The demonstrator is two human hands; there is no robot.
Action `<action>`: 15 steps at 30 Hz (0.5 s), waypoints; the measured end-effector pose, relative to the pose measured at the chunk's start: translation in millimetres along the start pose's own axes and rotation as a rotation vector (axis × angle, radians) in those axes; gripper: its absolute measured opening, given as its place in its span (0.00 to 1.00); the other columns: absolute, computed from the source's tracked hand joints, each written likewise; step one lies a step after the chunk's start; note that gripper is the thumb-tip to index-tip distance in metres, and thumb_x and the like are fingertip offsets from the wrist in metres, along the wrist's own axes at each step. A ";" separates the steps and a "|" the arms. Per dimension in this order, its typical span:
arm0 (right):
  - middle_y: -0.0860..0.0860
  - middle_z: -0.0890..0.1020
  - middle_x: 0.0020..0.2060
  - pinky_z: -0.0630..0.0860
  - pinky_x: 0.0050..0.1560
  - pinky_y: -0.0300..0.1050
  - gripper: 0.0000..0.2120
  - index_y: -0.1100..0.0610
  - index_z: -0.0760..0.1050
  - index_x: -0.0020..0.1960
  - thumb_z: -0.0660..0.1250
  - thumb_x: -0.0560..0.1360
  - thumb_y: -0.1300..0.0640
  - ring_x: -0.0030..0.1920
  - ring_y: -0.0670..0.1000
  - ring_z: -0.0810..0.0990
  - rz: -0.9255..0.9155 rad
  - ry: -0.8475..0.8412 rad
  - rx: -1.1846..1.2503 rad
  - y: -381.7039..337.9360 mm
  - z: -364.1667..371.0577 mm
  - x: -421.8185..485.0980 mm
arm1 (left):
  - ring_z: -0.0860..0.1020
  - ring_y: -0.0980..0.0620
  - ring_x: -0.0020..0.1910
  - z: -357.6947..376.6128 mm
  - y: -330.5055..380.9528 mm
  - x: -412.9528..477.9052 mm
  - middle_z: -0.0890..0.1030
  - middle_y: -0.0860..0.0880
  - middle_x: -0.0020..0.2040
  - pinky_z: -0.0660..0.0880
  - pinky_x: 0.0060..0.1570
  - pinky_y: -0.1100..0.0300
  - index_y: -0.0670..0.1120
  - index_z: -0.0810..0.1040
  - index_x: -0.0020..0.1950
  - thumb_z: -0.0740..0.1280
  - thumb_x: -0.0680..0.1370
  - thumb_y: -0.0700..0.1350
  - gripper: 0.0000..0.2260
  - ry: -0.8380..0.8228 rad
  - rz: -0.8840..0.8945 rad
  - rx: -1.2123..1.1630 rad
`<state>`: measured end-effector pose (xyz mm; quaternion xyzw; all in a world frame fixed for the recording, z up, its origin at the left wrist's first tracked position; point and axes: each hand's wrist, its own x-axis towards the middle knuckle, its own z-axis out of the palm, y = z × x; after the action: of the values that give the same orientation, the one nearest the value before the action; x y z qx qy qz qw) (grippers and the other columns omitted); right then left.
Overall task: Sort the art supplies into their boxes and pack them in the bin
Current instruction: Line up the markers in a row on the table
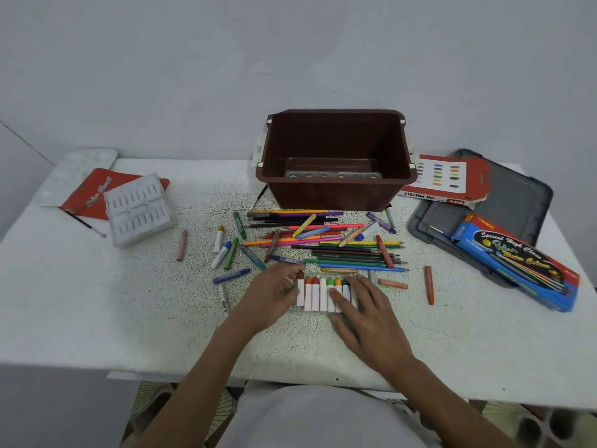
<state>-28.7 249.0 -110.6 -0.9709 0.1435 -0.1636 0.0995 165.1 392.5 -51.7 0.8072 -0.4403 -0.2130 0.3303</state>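
Observation:
A clear plastic tray [295, 308] lies near the table's front edge with several white-wrapped crayons [315, 294] lined up in it. My left hand [274, 294] pinches the leftmost crayon, a dark red one [300, 286], at the tray's left end. The flat fingers of my right hand [365, 313] rest on the crayons at the tray's right end. A pile of coloured pencils [342, 250] and loose crayons lies behind the tray. The brown bin [336, 156] stands at the back with a paint palette [332, 174] inside.
A white moulded insert [139, 208] on a red box [93, 194] lies at the left with a thin brush [85, 224]. At the right are a grey lid [517, 195], an oil pastels box [449, 181] and a blue pencil box [517, 263]. Loose orange crayons [429, 285] lie right of the tray.

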 end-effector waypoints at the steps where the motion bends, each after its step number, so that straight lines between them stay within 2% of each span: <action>1: 0.59 0.72 0.69 0.63 0.71 0.55 0.21 0.53 0.73 0.69 0.57 0.82 0.44 0.72 0.59 0.66 0.001 0.000 0.000 0.2 0.4 0.0 | 0.79 0.56 0.48 0.2 -0.6 -0.8 0.77 0.51 0.56 0.74 0.52 0.63 0.49 0.73 0.71 0.68 0.78 0.40 0.21 0.006 0.023 0.042; 6: 0.59 0.72 0.69 0.64 0.71 0.56 0.21 0.53 0.73 0.69 0.58 0.82 0.44 0.72 0.59 0.66 -0.001 0.006 0.010 0.0 1.4 -0.3 | 0.73 0.51 0.58 7.4 -7.2 -7.3 0.74 0.47 0.60 0.68 0.57 0.62 0.44 0.71 0.73 0.66 0.80 0.44 0.21 0.021 0.108 0.181; 12: 0.59 0.72 0.69 0.66 0.70 0.57 0.20 0.54 0.74 0.68 0.59 0.82 0.45 0.71 0.60 0.67 -0.008 0.020 0.011 -0.1 0.9 0.4 | 0.73 0.51 0.59 11.7 -11.8 -12.0 0.75 0.46 0.59 0.67 0.59 0.63 0.41 0.74 0.71 0.67 0.79 0.44 0.20 0.070 0.181 0.202; 15: 0.59 0.72 0.69 0.66 0.70 0.57 0.20 0.54 0.74 0.68 0.60 0.81 0.45 0.71 0.60 0.67 -0.007 0.026 0.013 -0.8 0.8 0.2 | 0.73 0.51 0.60 13.2 -12.4 -15.5 0.76 0.46 0.60 0.70 0.62 0.58 0.42 0.74 0.71 0.68 0.79 0.44 0.20 0.091 0.216 0.198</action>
<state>-28.0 249.8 -111.2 -0.9686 0.1405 -0.1775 0.1033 155.8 406.0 -68.9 0.7926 -0.5280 -0.0947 0.2898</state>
